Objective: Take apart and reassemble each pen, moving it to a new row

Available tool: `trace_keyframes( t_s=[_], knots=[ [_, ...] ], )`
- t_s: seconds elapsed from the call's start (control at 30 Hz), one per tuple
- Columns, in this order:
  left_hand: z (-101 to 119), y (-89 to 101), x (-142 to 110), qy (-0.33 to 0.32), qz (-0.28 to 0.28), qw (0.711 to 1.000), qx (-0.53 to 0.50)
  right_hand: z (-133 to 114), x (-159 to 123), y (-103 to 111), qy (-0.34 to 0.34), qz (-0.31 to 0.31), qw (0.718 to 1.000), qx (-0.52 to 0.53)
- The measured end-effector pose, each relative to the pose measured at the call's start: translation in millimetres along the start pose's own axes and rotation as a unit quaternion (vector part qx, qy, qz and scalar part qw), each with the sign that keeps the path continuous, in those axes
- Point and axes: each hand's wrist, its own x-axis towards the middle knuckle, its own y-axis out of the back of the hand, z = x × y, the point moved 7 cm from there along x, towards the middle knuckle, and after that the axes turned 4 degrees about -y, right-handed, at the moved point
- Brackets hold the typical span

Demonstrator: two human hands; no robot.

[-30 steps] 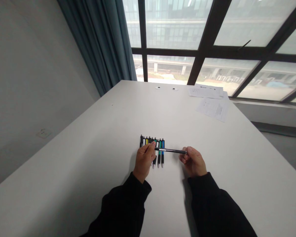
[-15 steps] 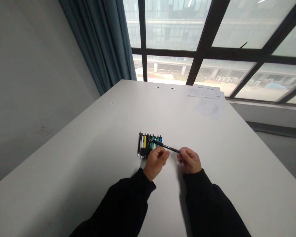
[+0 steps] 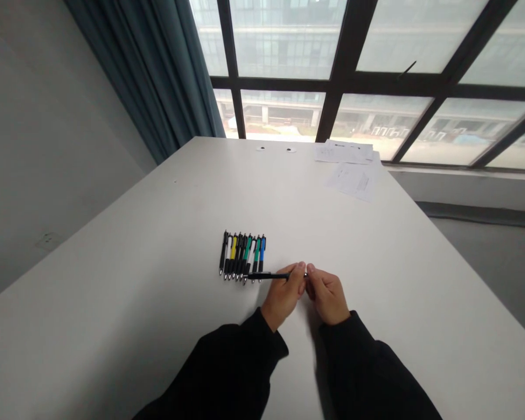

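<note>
A black pen (image 3: 266, 275) lies sideways across my two hands, its clicker end pointing left over the lower ends of other pens. My left hand (image 3: 284, 294) is closed round its barrel, thumb on top. Fingertips of my right hand (image 3: 328, 294) pinch the silver tip at the right end. Left of the hands, a row of several pens (image 3: 240, 255) lies side by side on the table, clickers away from me. Among them are black ones, a yellow pen (image 3: 233, 248), green ones, white ones and a blue pen (image 3: 262, 245) at the right end.
The white table (image 3: 179, 233) reaches to the window. Printed papers (image 3: 345, 153) lie at its far right corner. Two small cable-hole covers (image 3: 291, 150) sit along the far edge. A blue curtain (image 3: 157, 76) hangs at the left.
My left hand has gone from being apart from the pen to gripping its barrel. The pen has levelled out, and my right hand holds its tip end. The view has shifted slightly right.
</note>
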Motion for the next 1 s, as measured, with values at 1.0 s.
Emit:
trace_keyframes(
  t_s=[1.0],
  knots=[
    [-19, 5.5, -13, 0.131, -0.030, 0.980, -0.150, 4, -4, -5, 0.000, -0.029, 0.992, -0.124]
  ],
)
